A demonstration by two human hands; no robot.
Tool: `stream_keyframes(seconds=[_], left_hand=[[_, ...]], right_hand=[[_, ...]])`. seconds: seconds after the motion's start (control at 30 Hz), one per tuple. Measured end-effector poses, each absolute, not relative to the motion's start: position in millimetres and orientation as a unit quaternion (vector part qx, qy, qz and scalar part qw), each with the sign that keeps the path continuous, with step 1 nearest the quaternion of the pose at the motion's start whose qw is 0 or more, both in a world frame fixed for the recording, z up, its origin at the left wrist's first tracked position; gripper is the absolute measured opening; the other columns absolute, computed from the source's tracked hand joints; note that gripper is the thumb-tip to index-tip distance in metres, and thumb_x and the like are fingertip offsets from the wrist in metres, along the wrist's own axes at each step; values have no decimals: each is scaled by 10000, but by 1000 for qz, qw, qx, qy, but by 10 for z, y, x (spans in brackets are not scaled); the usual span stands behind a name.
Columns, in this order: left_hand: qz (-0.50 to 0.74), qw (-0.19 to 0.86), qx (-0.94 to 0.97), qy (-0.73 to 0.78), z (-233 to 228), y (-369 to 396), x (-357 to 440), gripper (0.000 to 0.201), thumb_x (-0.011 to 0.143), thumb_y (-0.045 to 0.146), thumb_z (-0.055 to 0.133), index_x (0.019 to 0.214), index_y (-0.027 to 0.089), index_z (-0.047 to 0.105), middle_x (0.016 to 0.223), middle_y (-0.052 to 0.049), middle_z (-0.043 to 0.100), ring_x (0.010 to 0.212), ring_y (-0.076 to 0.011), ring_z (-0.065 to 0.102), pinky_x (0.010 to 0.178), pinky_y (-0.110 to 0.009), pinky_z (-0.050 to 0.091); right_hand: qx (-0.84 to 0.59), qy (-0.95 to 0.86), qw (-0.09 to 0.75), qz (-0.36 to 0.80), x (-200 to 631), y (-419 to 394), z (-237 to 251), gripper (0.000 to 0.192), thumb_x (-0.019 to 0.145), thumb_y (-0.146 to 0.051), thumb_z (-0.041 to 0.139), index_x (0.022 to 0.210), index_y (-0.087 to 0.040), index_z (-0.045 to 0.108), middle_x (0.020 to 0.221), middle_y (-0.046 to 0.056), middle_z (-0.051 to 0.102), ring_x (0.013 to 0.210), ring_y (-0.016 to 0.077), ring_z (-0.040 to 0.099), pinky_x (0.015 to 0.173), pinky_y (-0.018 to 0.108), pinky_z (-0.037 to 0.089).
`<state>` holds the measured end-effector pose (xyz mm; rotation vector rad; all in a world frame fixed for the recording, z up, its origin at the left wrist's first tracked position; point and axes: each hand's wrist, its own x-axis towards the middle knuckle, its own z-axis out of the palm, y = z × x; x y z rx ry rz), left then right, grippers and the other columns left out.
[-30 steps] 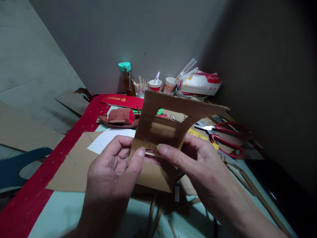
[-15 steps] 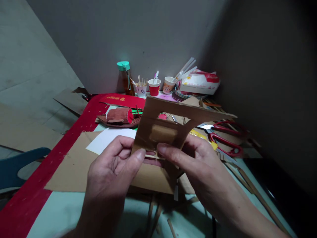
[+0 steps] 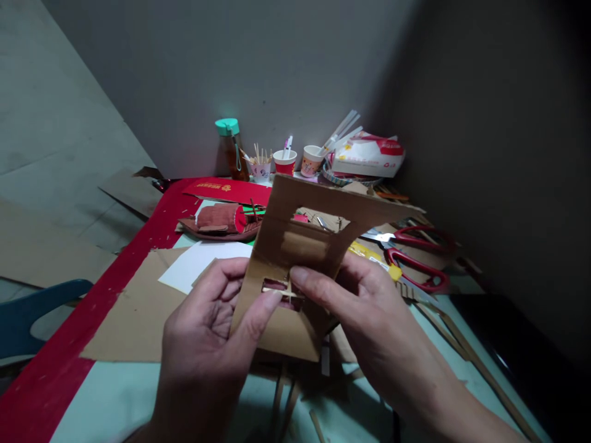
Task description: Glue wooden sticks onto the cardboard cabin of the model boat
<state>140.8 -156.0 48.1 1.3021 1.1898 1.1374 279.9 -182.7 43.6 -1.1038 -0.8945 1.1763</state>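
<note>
Both hands hold one cut and folded cardboard piece [image 3: 270, 246] above the table. It has a window-like opening near its top and a smaller one lower down. Thin pale strips [image 3: 284, 294] cross in the lower opening. My left hand [image 3: 221, 326] grips the left edge, its thumb pressing on the strips. My right hand [image 3: 360, 301] grips the right side, its thumb just above the crossing and its other fingers hidden behind the cardboard. Beyond the cardboard sits a brown model boat [image 3: 219, 221] with a red-ended cabin.
Red-handled scissors [image 3: 422, 274] and a yellow-handled cutter [image 3: 369, 255] lie at the right. White paper [image 3: 184, 271] rests on a cardboard sheet [image 3: 124, 320] at left. Along the wall stand a green-capped bottle [image 3: 231, 151], a red cup [image 3: 285, 163] and other cups. A black slab [image 3: 503, 344] lies far right.
My left thumb has moved slightly right and down along the strips, showing more of the lower opening. The cardboard has shifted a little left; both hands keep their hold.
</note>
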Motion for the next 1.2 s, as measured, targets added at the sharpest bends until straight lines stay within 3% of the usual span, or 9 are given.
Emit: stream_keyframes(seconds=[0.27, 0.43, 0.53, 0.63, 0.73, 0.97, 1.2], left_hand=[[479, 491, 527, 501, 511, -1603, 1420, 123, 770, 305, 791, 856, 228, 750, 706, 48, 774, 621, -128, 743, 580, -147, 564], [471, 468, 531, 526, 506, -1601, 1391, 103, 781, 325, 792, 836, 242, 765, 611, 59, 741, 510, -107, 695, 525, -133, 551], [468, 480, 531, 519, 489, -1592, 1397, 118, 768, 333, 794, 857, 264, 757, 659, 61, 769, 559, -112, 727, 528, -122, 554], [492, 482, 535, 489, 479, -1594, 1425, 229, 719, 248, 807, 911, 329, 710, 801, 105, 815, 704, -107, 775, 612, -101, 578], [504, 498, 528, 469, 484, -1606, 1452, 386, 708, 176, 798, 1018, 365, 667, 868, 112, 826, 700, -127, 787, 616, -145, 613], [480, 503, 523, 493, 501, -1604, 1429, 490, 706, 210, 840, 1115, 335, 602, 847, 81, 816, 666, -143, 759, 583, -169, 603], [461, 501, 524, 512, 465, -1572, 1382, 531, 638, 209, 865, 1101, 305, 624, 940, 30, 802, 710, -180, 758, 587, -198, 602]], right_hand=[[-468, -371, 621, 508, 2747, -1840, 469, 163, 858, -256, 721, 1005, -227, 785, 1019, 26, 802, 1002, 250, 741, 826, 330, 558], [-449, -359, 633, 518, 2723, -1852, 489, 141, 836, -223, 714, 966, -223, 770, 981, 19, 803, 995, 249, 747, 803, 315, 569], [-454, -359, 636, 511, 2712, -1845, 455, 89, 836, -255, 734, 914, -221, 761, 933, 17, 795, 917, 229, 749, 781, 305, 572], [-451, -357, 638, 512, 2706, -1833, 419, 93, 851, -285, 735, 915, -220, 756, 897, 23, 779, 881, 225, 741, 773, 315, 574], [-460, -367, 631, 506, 2710, -1828, 420, 107, 862, -290, 718, 934, -222, 758, 889, 24, 761, 873, 226, 724, 788, 337, 569], [-485, -384, 605, 501, 2738, -1856, 446, 62, 866, -269, 693, 871, -220, 731, 896, 19, 740, 891, 229, 695, 825, 367, 557], [-451, -392, 602, 530, 2737, -1854, 429, 174, 913, -226, 685, 1032, -279, 800, 981, 1, 772, 950, 213, 702, 849, 341, 540]])
